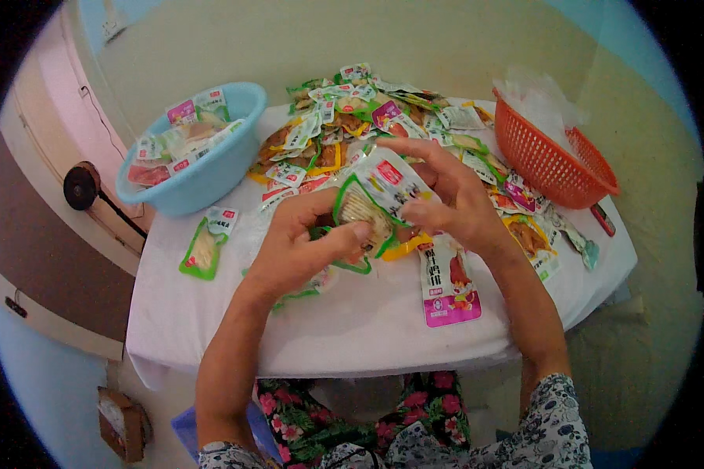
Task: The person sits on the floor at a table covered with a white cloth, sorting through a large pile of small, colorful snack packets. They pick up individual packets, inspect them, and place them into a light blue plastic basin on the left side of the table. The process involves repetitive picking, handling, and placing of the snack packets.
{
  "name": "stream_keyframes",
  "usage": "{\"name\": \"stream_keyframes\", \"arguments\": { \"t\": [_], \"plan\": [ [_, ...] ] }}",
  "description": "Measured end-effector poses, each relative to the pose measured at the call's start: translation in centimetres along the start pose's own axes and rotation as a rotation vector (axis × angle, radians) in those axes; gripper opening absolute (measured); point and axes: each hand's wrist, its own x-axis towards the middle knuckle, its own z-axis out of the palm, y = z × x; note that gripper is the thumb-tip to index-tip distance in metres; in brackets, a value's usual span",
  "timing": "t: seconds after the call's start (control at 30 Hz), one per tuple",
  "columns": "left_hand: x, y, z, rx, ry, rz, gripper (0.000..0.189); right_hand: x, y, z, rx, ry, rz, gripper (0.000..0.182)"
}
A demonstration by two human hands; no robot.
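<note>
Both of my hands hold sealed plastic food packets above the middle of a table with a white cloth. My left hand [305, 240] grips the lower left part of a green-edged food packet [360, 214] with pale ridged food inside. My right hand [454, 196] is on the white printed top of that packet, thumb in front. Other packets with green and yellow edges show partly beneath it. A white and magenta packet [450, 281] lies just below my right hand. Behind my hands spreads a heap of mixed food packets [328, 126]. One green-edged packet [204, 249] lies apart at the left.
A light blue plastic basin [211, 176] with packets stands at the table's left. An orange plastic basket [539, 158] holding clear plastic bags stands at the right, beside a red and dark object [603, 220]. A black fan [82, 186] and a cardboard box [120, 425] are off to the left.
</note>
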Motion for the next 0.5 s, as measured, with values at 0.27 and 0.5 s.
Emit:
{"name": "stream_keyframes", "arguments": {
  "t": [0.27, 0.5],
  "plan": [
    [1.2, -0.9, -0.7, -0.003, 0.391, 0.199, 0.031, -0.4, -2.0, -3.8, -0.131, 0.316, -0.068, 0.036],
    [1.0, -1.7, 0.3, 0.671, 0.349, 0.162, 0.032, 0.0, 0.0, -6.2, -0.154, 0.15, 0.098, 0.021]
  ]
}}
